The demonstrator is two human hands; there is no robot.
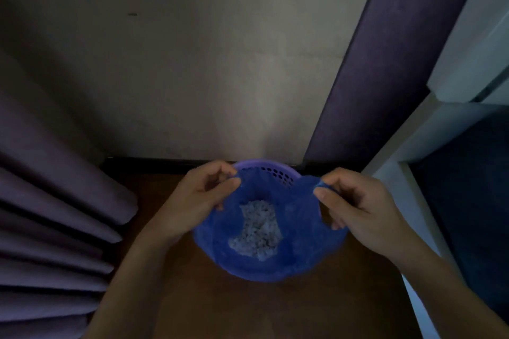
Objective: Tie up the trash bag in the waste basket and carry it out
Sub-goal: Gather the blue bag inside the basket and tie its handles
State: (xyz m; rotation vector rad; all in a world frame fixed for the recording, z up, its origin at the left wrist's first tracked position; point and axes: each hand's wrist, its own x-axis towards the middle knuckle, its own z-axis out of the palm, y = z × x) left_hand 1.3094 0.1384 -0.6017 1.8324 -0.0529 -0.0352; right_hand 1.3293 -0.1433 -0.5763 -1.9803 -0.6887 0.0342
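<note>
Left hand point(201, 195) and right hand point(355, 201) each pinch the blue trash bag point(297, 250) rim; lift evenly off the purple waste basket point(264, 165), keeping the opening upright.

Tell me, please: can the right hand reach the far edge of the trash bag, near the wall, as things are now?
Probably yes. The right hand already pinches the trash bag at its right edge, and nothing stands between it and the far edge by the purple basket rim. It would first have to release its grip.

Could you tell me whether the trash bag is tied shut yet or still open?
Still open. The blue trash bag gapes, showing pale trash inside, while the left hand and right hand pinch opposite edges.
</note>
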